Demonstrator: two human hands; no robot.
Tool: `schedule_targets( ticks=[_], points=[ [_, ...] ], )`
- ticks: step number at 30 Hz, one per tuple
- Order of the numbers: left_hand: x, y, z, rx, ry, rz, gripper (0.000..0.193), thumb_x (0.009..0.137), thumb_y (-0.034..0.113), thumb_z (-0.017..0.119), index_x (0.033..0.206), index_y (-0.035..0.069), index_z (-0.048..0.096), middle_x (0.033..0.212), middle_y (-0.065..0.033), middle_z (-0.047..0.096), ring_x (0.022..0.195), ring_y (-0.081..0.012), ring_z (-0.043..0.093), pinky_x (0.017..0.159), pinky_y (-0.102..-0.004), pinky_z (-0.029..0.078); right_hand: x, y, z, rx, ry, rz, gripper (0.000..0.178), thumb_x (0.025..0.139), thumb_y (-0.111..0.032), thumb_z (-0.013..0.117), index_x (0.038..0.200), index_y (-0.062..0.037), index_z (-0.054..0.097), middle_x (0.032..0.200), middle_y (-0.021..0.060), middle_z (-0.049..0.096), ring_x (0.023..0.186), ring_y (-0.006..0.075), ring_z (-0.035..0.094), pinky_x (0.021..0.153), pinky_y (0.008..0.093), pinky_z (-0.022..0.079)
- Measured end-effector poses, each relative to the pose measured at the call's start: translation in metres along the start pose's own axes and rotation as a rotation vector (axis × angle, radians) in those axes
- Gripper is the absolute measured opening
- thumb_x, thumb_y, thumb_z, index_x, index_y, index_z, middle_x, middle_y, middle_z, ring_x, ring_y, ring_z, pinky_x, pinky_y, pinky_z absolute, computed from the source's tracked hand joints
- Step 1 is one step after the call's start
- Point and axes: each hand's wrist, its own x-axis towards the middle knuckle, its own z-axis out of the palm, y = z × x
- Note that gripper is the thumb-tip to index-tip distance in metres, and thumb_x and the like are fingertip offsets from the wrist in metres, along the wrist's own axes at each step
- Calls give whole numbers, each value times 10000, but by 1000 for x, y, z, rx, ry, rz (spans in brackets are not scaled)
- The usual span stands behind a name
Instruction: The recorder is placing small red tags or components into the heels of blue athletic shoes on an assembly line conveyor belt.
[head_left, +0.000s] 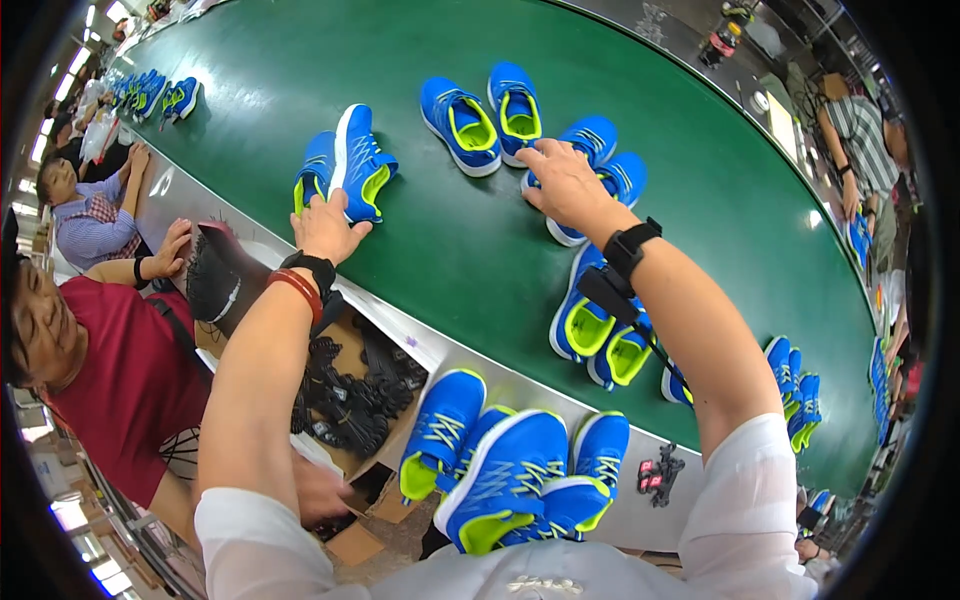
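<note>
My left hand [328,232] reaches over the green surface to a pair of blue sneakers with lime linings. Its fingers are stretched out at the heels, the thumb apart. One sneaker [368,165] of the pair is tilted, its white sole edge showing, against the other sneaker [316,165]. My right hand [568,188] has its fingers spread over the heel area of more blue sneakers. Its fingertips are by the heel of an upright sneaker [516,100], next to another sneaker [462,125]. Beyond and under the hand lies a further pair [622,178], partly hidden.
Several sneakers [500,480] are stacked close to my body. More sneakers stand along the green belt [450,260] at right and far left. A person in a red shirt [130,370] is beside me at left. A box of black parts [350,400] sits below the belt's edge.
</note>
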Motion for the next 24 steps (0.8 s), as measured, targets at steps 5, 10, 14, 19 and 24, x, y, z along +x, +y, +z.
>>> schedule_targets(
  ticks=[5,10,14,19,24],
  points=[
    [-5,-7,-14,-51,-141,265,637,731,306,747,1249,153,411,1112,-266,456,946,-447,565,815,-474,490,48,-3,33,-250,-22,18,619,701,-278,750,1249,-149,494,1150,199,526,1153,346,475,980,466,343],
    [1,-19,-23,109,-285,386,858,737,310,743,1432,295,241,1181,-346,403,980,-470,568,863,-470,484,71,-7,47,-301,-130,44,541,704,-387,738,1182,-192,579,1044,157,582,1068,304,517,907,439,356],
    [15,-6,-20,125,-342,204,874,728,271,754,1434,273,241,1179,-397,392,993,-469,560,890,-451,473,84,2,58,-218,-64,127,392,737,-407,707,1066,-202,642,952,94,617,1027,261,532,860,454,347],
    [39,-49,-3,-74,-249,251,895,677,128,776,1411,170,266,1226,-326,436,1151,-446,472,973,-450,417,116,-29,1,95,-46,161,556,757,-600,585,1152,-210,617,1029,127,645,1004,341,592,832,555,415],
    [65,-55,13,-200,61,268,733,671,-5,726,1284,174,365,1063,-285,527,1026,-464,518,887,-458,447,34,-58,-106,521,184,1,364,798,-272,701,978,35,625,829,211,648,737,289,632,679,361,479]
  ],
)
